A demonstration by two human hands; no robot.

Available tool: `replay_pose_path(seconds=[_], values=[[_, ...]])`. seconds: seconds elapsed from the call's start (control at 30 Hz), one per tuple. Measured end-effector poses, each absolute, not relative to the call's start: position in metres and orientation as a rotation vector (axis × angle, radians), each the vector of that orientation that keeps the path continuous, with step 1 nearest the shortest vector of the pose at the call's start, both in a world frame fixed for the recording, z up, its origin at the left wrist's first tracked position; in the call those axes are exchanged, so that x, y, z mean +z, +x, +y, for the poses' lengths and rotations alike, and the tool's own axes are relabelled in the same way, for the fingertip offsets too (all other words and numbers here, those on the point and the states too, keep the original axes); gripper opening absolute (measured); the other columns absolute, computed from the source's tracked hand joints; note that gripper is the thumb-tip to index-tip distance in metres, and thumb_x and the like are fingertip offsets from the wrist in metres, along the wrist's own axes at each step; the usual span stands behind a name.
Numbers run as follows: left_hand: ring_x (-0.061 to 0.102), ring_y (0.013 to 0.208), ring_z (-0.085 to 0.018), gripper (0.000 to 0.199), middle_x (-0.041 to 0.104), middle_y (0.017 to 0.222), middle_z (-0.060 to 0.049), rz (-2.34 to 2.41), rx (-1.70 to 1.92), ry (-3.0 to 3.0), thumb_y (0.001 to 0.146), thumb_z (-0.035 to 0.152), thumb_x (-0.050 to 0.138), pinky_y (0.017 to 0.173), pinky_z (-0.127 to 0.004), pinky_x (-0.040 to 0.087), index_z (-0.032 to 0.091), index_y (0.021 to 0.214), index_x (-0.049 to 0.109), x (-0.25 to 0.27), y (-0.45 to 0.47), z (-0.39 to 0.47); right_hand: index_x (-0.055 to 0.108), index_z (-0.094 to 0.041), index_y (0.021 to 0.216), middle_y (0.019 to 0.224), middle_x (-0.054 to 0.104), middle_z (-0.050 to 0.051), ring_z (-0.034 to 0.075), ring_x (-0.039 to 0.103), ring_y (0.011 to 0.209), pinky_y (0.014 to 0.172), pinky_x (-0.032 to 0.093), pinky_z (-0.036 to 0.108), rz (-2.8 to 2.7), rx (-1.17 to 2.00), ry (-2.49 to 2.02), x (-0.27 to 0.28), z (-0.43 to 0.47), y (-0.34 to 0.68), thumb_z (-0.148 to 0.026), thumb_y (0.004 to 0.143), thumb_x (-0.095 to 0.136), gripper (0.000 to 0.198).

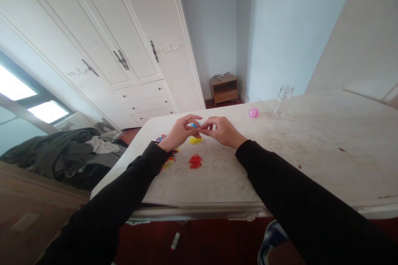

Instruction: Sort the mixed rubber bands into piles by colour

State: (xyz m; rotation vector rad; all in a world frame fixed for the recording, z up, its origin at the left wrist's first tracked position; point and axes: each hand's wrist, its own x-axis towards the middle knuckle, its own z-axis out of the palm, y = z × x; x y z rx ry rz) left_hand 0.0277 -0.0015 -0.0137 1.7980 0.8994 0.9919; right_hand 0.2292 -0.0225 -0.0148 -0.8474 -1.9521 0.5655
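Left hand (179, 132) and right hand (224, 131) met at the fingertips, grip indeterminable; blue bands (195, 125) showed between them, nearer the left.

The window (49, 112) glares white at left, the floor (211, 242) lies dim, and fine detail looks soft.

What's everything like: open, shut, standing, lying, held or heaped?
Left hand: curled, holding blue bands.
Right hand: thumb and finger pinched together.
Yellow bands: loosely heaped.
Red bands: loosely heaped.
Glass: standing upright.
Cupboard doors: shut.
Cupboard drawers: shut.
White tube: lying down.
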Motion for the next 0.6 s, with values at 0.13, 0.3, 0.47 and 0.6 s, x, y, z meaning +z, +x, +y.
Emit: replay_pose_path(seconds=[0.13, 0.3, 0.47, 0.6], values=[[0.073, 0.064, -0.015, 0.044, 0.066, 0.083, 0.001, 0.895, 1.006, 1.805, 0.074, 0.036, 0.082, 0.061, -0.025, 0.06, 0.016, 0.106, 0.06, -0.0138, 0.0279, -0.0018, 0.077, -0.015, 0.079, 0.077, 0.074, 0.004, 0.013, 0.059, 0.067, 0.066, 0.043, 0.026, -1.905, 0.567, -0.896, -0.0155, -0.0212, 0.2298, -0.02, 0.081, 0.075, 0.006], [0.073, 0.064, -0.016, 0.045, 0.067, 0.085, 0.0, 0.901, 1.018, 1.821, 0.073, 0.038, 0.083, 0.061, -0.027, 0.061, 0.016, 0.104, 0.06, -0.011, 0.0278, -0.0038, 0.076, -0.014, 0.075, 0.072, 0.073, 0.003, 0.013, 0.059, 0.067, 0.066, 0.042, 0.026, -1.931, 0.636, -0.918, -0.0178, -0.0191, 0.2304, -0.025, 0.083, 0.073, 0.014], [0.075, 0.068, -0.018, 0.043, 0.068, 0.077, 0.001, 0.908, 1.016, 1.795, 0.072, 0.042, 0.084, 0.068, -0.031, 0.063, 0.016, 0.095, 0.059, -0.0111, 0.0275, -0.0032, 0.076, -0.014, 0.077, 0.073, 0.074, 0.004, 0.014, 0.061, 0.068, 0.066, 0.044, 0.026, -1.901, 0.683, -0.916, -0.0189, -0.0186, 0.2295, -0.019, 0.082, 0.069, 0.009], [0.075, 0.07, -0.019, 0.04, 0.072, 0.077, -0.003, 0.88, 1.02, 1.731, 0.077, 0.047, 0.08, 0.069, -0.032, 0.063, 0.015, 0.088, 0.06, -0.0114, 0.0262, -0.0024, 0.074, -0.013, 0.079, 0.076, 0.075, 0.005, 0.014, 0.062, 0.07, 0.068, 0.045, 0.026, -1.824, 0.629, -0.949, -0.0183, -0.0183, 0.2302, -0.019, 0.083, 0.067, 0.01]])
